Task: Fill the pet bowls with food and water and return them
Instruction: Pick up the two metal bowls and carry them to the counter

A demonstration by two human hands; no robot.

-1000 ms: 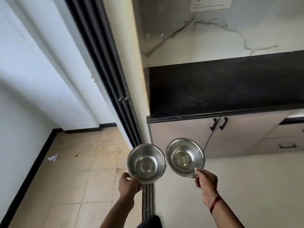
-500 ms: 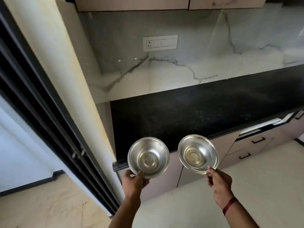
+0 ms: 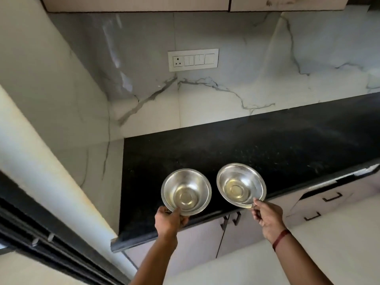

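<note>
Steel left bowl (image 3: 186,191), pinched at its near rim by our left hand (image 3: 168,221); right bowl (image 3: 241,185) likewise by our right hand (image 3: 267,220), over the counter (image 3: 267,145). Filling seems unstarted; next we likely set both down.

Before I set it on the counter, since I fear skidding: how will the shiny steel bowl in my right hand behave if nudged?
Likely light: the right hand pinches the round shiny steel bowl by its rim. Probably slides easily on the polished black counter. Its small flat base may let it rock.
</note>
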